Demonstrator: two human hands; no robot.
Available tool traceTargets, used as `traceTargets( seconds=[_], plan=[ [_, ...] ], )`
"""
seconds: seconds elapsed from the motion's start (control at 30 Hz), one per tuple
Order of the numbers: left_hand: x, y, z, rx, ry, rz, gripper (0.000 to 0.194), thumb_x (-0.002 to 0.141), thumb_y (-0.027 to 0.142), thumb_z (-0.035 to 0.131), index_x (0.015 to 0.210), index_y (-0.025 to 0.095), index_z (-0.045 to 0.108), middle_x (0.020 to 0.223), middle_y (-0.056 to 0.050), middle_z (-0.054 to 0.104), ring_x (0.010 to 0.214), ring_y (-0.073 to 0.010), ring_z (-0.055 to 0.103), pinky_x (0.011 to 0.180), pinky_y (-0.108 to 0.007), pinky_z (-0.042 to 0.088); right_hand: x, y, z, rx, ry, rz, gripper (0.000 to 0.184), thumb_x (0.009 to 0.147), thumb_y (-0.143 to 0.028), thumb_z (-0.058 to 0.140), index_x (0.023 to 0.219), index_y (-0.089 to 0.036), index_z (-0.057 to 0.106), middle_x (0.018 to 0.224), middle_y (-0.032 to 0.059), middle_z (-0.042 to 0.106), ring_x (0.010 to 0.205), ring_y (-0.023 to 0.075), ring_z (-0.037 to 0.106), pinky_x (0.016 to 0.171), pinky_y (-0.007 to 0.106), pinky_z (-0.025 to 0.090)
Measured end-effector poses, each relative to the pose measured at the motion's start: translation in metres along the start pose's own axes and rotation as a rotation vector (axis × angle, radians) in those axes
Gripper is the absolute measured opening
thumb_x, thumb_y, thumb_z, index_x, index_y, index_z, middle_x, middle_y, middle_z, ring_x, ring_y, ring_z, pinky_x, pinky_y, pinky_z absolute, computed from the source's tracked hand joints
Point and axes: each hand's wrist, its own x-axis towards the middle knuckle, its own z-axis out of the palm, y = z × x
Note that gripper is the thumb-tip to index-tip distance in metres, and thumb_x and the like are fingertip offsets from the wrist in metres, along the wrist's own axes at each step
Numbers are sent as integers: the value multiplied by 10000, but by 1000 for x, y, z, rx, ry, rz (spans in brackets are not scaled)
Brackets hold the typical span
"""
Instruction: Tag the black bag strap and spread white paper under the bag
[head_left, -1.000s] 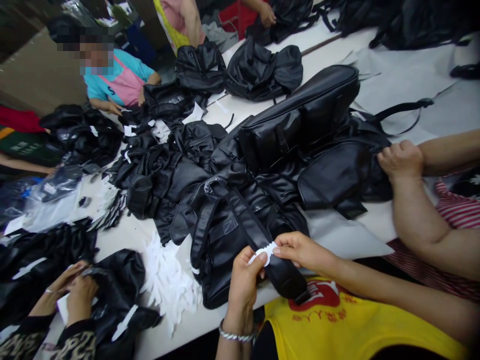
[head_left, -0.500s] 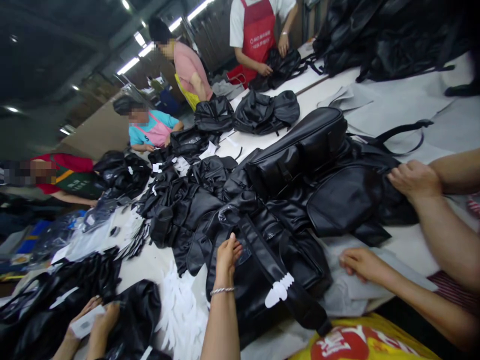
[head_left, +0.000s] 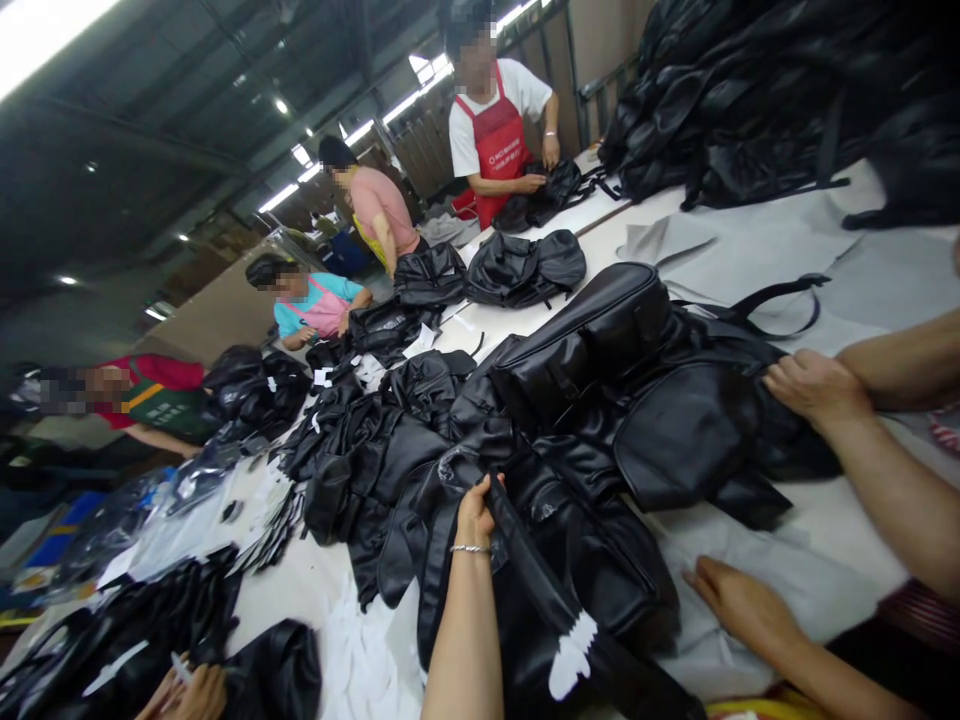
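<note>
My left hand [head_left: 477,512], with a bracelet at the wrist, reaches forward and grips the top edge of a black backpack [head_left: 585,560] where its shoulder strap [head_left: 525,570] begins. A white paper label [head_left: 571,655] is stuck across the strap near me. My right hand [head_left: 739,600] lies flat with fingers stretched out on a grey fabric sheet [head_left: 757,545], its fingertips at the backpack's right side. It holds nothing.
A co-worker's hand [head_left: 814,385] at the right holds another black bag [head_left: 690,430]. Black bags are heaped across the white table [head_left: 300,585], with a high pile [head_left: 750,90] at the back. White paper bits [head_left: 360,660] lie near the left. Several people work along the far side.
Both hands let go of the white label. My left hand moved up the strap to the bag's top and my right hand settled on the grey sheet. The view tilted upward.
</note>
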Motion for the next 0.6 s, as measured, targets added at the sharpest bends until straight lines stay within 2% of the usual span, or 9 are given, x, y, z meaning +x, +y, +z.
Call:
traceTargets(
  seconds=[0.13,0.23,0.43,0.6],
  plan=[
    [-36,6,7,81,-16,210,110,674,149,614,747,69,593,648,-79,650,569,-132,610,577,-223,508,3,4,2,-18,-19,-23,331,876,-435,267,737,-204,459,664,40,563,655,246,556,533,294,303],
    [-75,22,15,130,-35,331,206,641,206,657,777,57,613,700,-96,664,607,-144,618,595,-225,507,6,7,0,-12,-48,-30,337,872,-446,277,724,-206,461,635,35,556,644,245,553,536,296,296],
    [-179,74,18,180,32,625,220,604,252,683,737,92,613,657,-71,663,524,-117,594,511,-206,504,10,12,-2,-11,-127,-28,293,886,-405,324,716,-211,464,632,47,559,650,244,557,546,301,297],
    [-261,111,16,94,168,820,190,593,227,652,726,101,602,610,-54,638,486,-98,558,490,-206,501,16,23,7,11,-169,-18,282,902,-391,345,722,-221,481,645,53,569,676,254,564,540,299,311]
  ],
)
